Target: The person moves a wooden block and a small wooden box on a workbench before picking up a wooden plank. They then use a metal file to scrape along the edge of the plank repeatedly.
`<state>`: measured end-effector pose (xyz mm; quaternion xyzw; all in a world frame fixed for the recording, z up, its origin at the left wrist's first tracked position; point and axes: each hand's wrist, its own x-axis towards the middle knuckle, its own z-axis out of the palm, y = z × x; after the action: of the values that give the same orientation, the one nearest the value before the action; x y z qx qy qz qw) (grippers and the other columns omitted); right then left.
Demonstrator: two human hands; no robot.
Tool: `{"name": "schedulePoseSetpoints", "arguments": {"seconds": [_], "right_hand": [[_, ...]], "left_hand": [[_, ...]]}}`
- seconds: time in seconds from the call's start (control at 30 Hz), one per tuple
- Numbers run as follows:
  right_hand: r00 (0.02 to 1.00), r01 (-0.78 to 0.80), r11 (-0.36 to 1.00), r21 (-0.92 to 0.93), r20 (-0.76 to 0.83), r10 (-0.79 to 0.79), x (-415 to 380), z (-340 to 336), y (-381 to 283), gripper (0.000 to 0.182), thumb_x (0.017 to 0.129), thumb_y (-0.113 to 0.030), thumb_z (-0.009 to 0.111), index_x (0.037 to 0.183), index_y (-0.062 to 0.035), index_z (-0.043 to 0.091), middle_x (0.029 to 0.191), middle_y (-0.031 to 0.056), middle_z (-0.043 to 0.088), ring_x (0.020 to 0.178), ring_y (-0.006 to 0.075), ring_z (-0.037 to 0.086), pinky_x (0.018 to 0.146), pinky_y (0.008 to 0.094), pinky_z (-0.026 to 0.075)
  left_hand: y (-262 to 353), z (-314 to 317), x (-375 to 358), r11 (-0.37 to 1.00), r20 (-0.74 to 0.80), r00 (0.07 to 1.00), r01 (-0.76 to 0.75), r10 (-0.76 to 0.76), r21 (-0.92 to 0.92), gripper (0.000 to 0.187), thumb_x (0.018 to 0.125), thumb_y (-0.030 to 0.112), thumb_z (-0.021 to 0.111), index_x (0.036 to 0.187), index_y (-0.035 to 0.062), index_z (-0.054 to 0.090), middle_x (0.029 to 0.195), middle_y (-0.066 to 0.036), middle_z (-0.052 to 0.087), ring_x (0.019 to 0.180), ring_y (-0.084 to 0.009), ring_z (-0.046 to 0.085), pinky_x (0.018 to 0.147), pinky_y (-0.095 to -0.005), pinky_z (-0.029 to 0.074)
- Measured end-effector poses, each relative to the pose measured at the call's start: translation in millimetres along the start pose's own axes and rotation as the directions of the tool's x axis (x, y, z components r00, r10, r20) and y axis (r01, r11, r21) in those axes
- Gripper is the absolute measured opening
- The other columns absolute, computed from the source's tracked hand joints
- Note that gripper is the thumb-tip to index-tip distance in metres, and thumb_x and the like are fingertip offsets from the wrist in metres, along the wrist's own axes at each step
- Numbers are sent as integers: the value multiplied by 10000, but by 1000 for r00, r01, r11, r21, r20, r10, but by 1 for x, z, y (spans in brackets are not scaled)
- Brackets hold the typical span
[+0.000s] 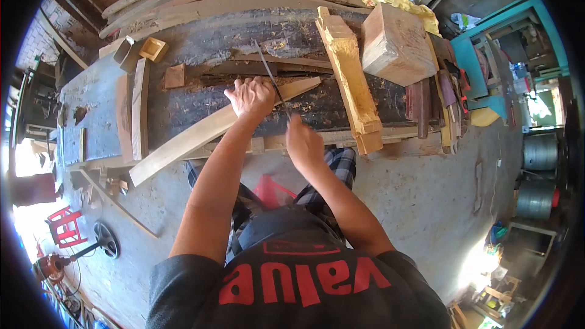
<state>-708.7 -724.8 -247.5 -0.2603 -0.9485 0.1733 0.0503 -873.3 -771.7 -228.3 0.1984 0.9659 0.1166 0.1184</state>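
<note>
A pale, curved wooden board [189,137] lies slantwise over the near part of the workbench, its lower left end sticking out past the edge. My left hand [251,96] is closed over the board toward its right end, pressing on it from above. Just right of those fingers, a narrow hand saw [268,68] crosses the board, its blade seen almost edge-on and pointing away from me. My right hand [304,145] is wrapped around the near end of the saw, slightly blurred, in front of the bench edge; the handle is hidden in the fist.
Right of the saw lies a yellowish carved beam [347,79], beside a large wooden block [399,45]. Other curved boards [140,109] and a small wooden box [153,50] are at the left. Long planks [244,3] are stacked behind the dark workbench [201,42]. A red stool [65,226] stands on the floor.
</note>
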Motion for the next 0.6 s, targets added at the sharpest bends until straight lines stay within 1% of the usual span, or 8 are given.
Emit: {"name": "schedulePoseSetpoints", "arguments": {"seconds": [0.07, 0.17, 0.2, 0.3, 0.37, 0.43, 0.5, 0.6], "right_hand": [[998, -27, 999, -21, 61, 28, -36, -13, 6, 169, 993, -219, 473, 955, -54, 474, 657, 178, 652, 598, 369, 672, 499, 469, 531], [998, -31, 999, -34, 48, 33, -30, -10, 3, 156, 989, -206, 479, 956, -53, 477, 654, 175, 653, 589, 364, 671, 490, 471, 529], [999, 23, 999, 26, -26, -23, -9, -7, 0, 151, 984, -197, 480, 956, -49, 479, 659, 176, 654, 590, 364, 672, 494, 478, 531], [999, 41, 999, -24, 9, -41, 30, 0, -10, 115, 939, -132, 487, 988, -28, 490, 671, 193, 657, 631, 362, 684, 532, 452, 546], [999, 53, 999, 9, 10, -53, 13, -8, -4, 108, 940, -131, 480, 969, -28, 489, 676, 197, 658, 632, 360, 685, 531, 456, 545], [993, -49, 997, -53, 102, 54, -26, -13, 4, 98, 935, -130, 492, 942, -32, 486, 673, 191, 659, 630, 357, 685, 525, 455, 545], [990, -28, 996, -88, 132, 40, -31, -21, 1, 99, 930, -132, 510, 925, -37, 481, 675, 185, 661, 631, 357, 686, 534, 468, 547], [995, 96, 995, -7, -20, -96, 24, -3, -6, 107, 939, -133, 506, 927, -30, 479, 651, 180, 650, 617, 368, 676, 519, 472, 538]], "left_hand": [[-1, 7, 2, 1000, -40, 999, -15, 15, 3, 399, 905, 292, 372, 1080, 139, 696, 1193, -55, 659, 1178, -251, 544, 988, -563, 346], [-3, 12, 1, 1000, -56, 998, 1, -1, -2, 401, 907, 296, 378, 1090, 140, 698, 1208, -53, 656, 1188, -250, 538, 980, -551, 356], [-3, 9, 0, 1000, -34, 999, -9, 9, -3, 400, 907, 297, 378, 1087, 141, 699, 1204, -55, 656, 1185, -250, 538, 979, -548, 357], [-2, 2, 1, 1000, -10, 1000, -12, 12, 2, 397, 905, 296, 381, 1084, 143, 701, 1175, -63, 664, 1174, -249, 538, 973, -541, 362], [-2, 5, 1, 999, -51, 998, -27, 25, -41, 354, 910, 283, 417, 1008, 106, 707, 1118, -72, 682, 1141, -268, 544, 920, -534, 363], [-2, 11, 3, 999, -78, 997, -26, 22, -41, 355, 909, 284, 419, 999, 100, 709, 1118, -76, 682, 1140, -269, 544, 920, -530, 364], [-4, 15, 3, 999, -100, 995, -5, 1, -39, 357, 908, 285, 422, 990, 95, 712, 1117, -80, 683, 1139, -271, 545, 920, -526, 365], [-4, 6, 0, 999, -51, 998, -41, 40, -19, 393, 918, 305, 383, 1064, 95, 682, 1128, -101, 678, 1159, -279, 540, 955, -546, 371]]}}
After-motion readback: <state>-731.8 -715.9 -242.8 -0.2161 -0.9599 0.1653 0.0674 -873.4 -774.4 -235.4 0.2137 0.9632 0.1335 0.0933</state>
